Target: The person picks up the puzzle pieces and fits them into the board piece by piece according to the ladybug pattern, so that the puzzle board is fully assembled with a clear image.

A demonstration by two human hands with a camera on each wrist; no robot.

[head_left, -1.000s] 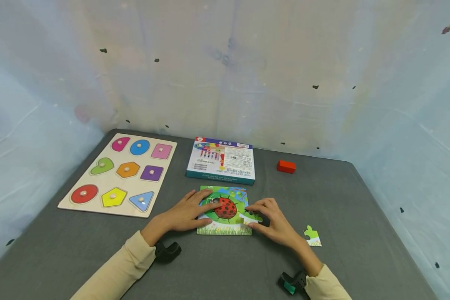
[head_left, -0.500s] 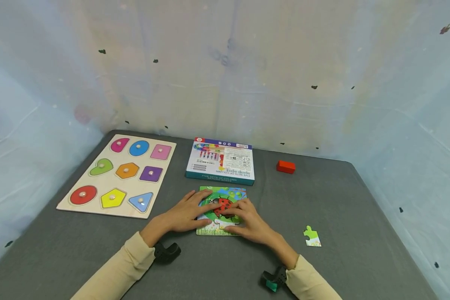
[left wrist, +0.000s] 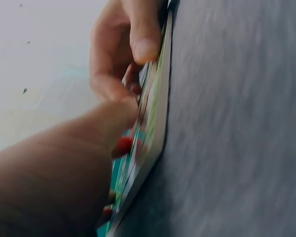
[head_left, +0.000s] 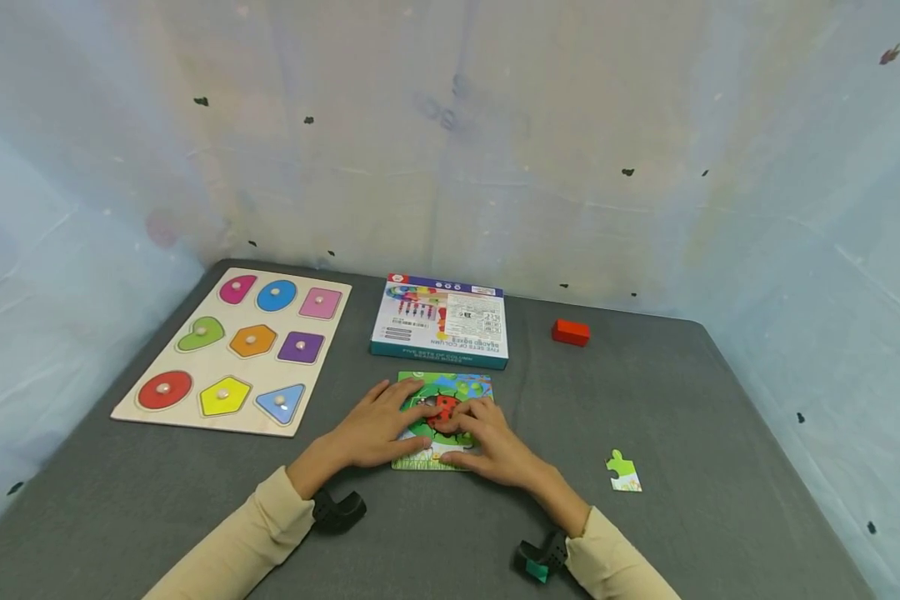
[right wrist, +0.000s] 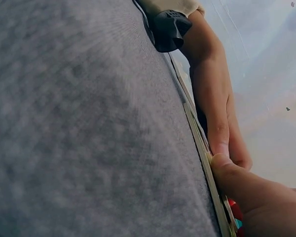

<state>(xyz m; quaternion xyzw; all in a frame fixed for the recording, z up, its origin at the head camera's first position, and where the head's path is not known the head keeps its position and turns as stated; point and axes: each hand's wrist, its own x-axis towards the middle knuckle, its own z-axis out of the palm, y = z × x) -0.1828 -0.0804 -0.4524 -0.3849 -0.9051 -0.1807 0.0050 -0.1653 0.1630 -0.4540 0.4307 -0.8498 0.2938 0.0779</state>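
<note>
A ladybug jigsaw puzzle (head_left: 465,382) lies flat near the middle of the table. My left hand (head_left: 378,429) rests on its left side, fingers spread and extended over the picture. From the right, my right hand (head_left: 495,446) reaches across it, thumb and fingertips pinching a green-and-white puzzle piece (head_left: 459,445) over the lower part of the picture. Much of that piece and the ladybug's right side are hidden under the right hand. In the left wrist view, the right thumb (left wrist: 145,47) is right at the puzzle's edge. A loose puzzle piece (head_left: 625,473) lies to the right.
A wooden shape board (head_left: 131,410) with coloured knobbed pieces lies at the left. Behind the puzzle is a flat box (head_left: 476,321) with printing on it. A red block (head_left: 571,332) sits at the back right. Pale sheeting (head_left: 525,167) rises behind the grey table (head_left: 690,400).
My right hand has moved left with the puzzle piece, from beside the puzzle's right edge to over its lower middle. My left hand has stayed on the left side almost unmoved.
</note>
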